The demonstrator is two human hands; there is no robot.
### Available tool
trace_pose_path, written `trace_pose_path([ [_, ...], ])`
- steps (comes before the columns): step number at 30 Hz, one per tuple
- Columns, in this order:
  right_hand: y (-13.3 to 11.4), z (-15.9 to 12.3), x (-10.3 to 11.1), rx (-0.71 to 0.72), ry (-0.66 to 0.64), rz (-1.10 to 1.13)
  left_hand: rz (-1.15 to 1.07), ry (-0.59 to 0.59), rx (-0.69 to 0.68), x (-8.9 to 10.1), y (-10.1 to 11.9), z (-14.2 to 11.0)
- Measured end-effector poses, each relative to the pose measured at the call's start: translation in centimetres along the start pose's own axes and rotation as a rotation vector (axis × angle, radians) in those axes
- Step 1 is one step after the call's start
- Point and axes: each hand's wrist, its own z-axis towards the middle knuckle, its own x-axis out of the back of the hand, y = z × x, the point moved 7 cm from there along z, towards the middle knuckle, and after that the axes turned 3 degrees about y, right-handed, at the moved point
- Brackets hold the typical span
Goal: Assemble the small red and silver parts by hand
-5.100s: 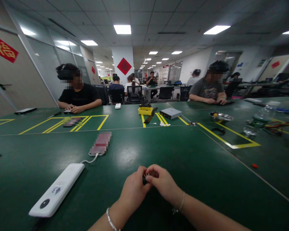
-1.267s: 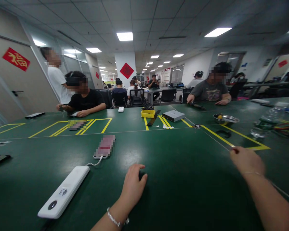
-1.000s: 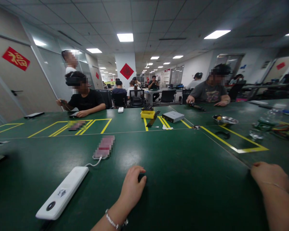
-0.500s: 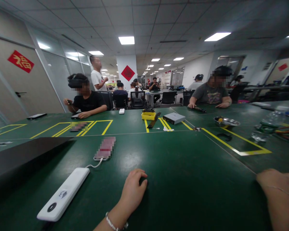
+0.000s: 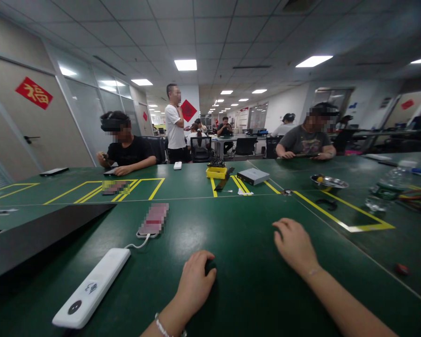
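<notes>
My left hand [image 5: 197,278] rests on the green table [image 5: 245,285], fingers loosely bent and thumb apart, with nothing seen in it. To its left lie a white power bank [image 5: 91,288] and a phone [image 5: 153,220], joined by a short white cable [image 5: 139,244]. My right hand [image 5: 295,245] is over the table's middle, fingers slightly curved and apart, holding nothing that I can see. Whether it touches the tabletop I cannot tell. A small red object [image 5: 402,269] lies to the right of my right forearm.
A dark sloping panel [image 5: 45,238] stands at the left. Farther back are a yellow box [image 5: 216,172] with dark cables, a grey box [image 5: 253,176], a metal bowl [image 5: 330,182] and a plastic bottle [image 5: 388,187]. Two people in headsets sit across the table; another person stands behind.
My right hand has moved left from the right edge to the table's middle, uncovering the small red object. My left hand stays about where it was. The standing person has moved right.
</notes>
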Motion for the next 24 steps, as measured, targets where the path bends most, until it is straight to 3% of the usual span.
trace_pose_path([
  [3,-9.2,-1.9,-2.0,0.220,-0.148,0.210,-0.018,0.015,0.002,-0.4,-0.5,0.2],
  [6,-15.1,-4.7,-3.4,0.325,-0.287,0.342,-0.035,0.030,0.006,-0.6,-0.8,0.4],
  [9,-17.0,-6.2,-4.3,0.357,-0.404,0.406,-0.025,0.009,-0.032,-0.6,-0.4,0.4],
  [11,-16.1,-5.8,-4.5,0.367,-0.445,0.412,-0.006,-0.014,-0.056,-0.5,0.0,0.3],
  [13,-13.2,-4.3,-4.2,0.334,-0.417,0.368,0.012,-0.026,-0.065,-0.3,0.2,0.1],
  [15,-8.0,-2.1,-3.3,0.202,-0.320,0.237,0.021,-0.032,-0.067,-0.2,0.4,0.0],
  [19,7.5,-0.3,-0.6,-0.314,-0.163,-0.136,0.009,-0.033,-0.070,-0.2,0.6,0.0],
  [22,19.1,-2.9,0.3,-0.716,-0.143,-0.233,0.020,-0.034,-0.064,-0.3,0.7,0.0],
  [24,24.8,-4.9,0.2,-0.847,-0.093,-0.271,0.025,-0.032,-0.066,-0.3,0.8,-0.1],
])
